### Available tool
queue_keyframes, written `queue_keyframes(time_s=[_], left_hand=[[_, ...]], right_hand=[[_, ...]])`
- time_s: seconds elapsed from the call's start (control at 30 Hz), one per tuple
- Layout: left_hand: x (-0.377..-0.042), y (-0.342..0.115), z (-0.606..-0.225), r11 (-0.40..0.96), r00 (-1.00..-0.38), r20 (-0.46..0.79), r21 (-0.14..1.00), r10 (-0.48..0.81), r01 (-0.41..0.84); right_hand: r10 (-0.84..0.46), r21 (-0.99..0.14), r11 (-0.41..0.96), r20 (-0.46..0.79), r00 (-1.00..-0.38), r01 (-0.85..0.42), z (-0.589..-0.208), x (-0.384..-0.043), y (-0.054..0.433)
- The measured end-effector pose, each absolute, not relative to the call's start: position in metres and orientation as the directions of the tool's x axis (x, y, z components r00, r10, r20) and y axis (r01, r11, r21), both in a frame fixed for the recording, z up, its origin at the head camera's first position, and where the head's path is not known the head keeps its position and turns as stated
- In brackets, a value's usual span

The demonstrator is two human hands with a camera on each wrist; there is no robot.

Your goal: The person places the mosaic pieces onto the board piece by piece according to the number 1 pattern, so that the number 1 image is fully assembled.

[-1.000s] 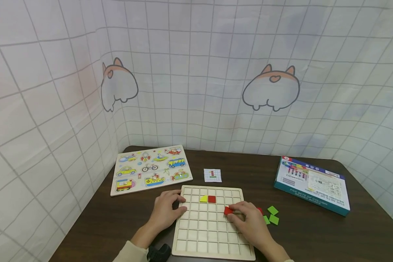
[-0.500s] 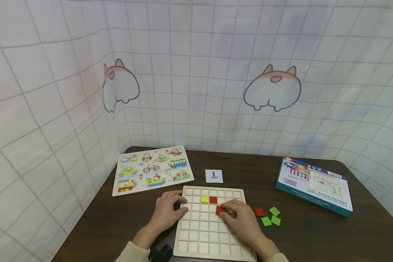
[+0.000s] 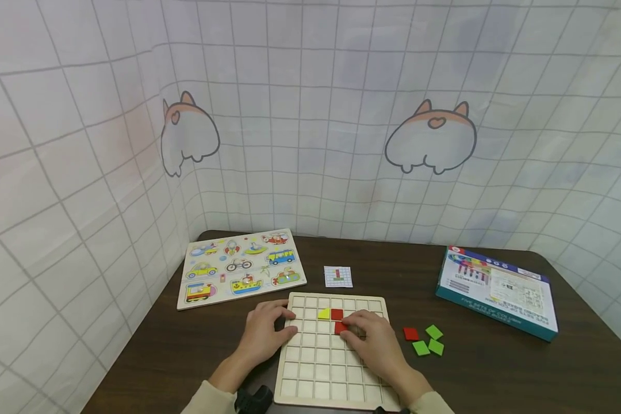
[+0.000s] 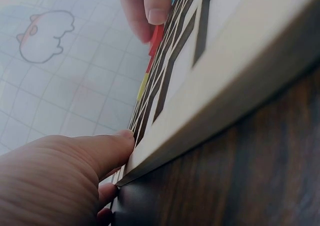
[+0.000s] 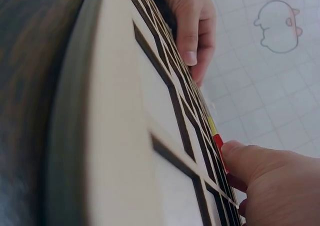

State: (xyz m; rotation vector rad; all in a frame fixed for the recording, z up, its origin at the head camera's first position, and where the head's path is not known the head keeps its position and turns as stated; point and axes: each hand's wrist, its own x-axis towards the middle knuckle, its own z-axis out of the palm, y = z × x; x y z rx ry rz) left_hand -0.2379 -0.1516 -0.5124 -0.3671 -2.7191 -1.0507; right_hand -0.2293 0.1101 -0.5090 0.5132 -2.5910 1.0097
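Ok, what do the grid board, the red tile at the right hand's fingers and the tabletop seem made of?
Grid board: probably matte wood, going by its pale cream edge and dark-sided ridges.
Red tile: painted wood or plastic; its even colour leaves it open.
Tabletop: wood or laminate, perhaps slightly shiny, judging by its streaked brown grain in the left wrist view.

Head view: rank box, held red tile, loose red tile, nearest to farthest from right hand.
1. Held red tile: at the right hand.
2. Loose red tile: right of the hand.
3. Box: farther right and back.
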Motion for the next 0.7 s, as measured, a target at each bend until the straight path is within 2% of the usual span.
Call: queue_keyframes(time_s=[0.37, 0.7], left_hand=[[-0.2377, -0.1521, -0.5119, 0.721, -0.949, 0.278, 0.626, 0.150, 0.297], [-0.2383, -0.1510, -0.5118, 0.720, -0.948, 0.279, 0.625, 0.155, 0.302]], right_hand=[[-0.237, -0.541, 0.702, 0.437, -0.868, -0.464, -0.5103, -0.2316, 0.1089], [-0.197, -0.552, 0.730, 0.394, -0.898, -0.403, -0.5119, -0.2312, 0.1096]])
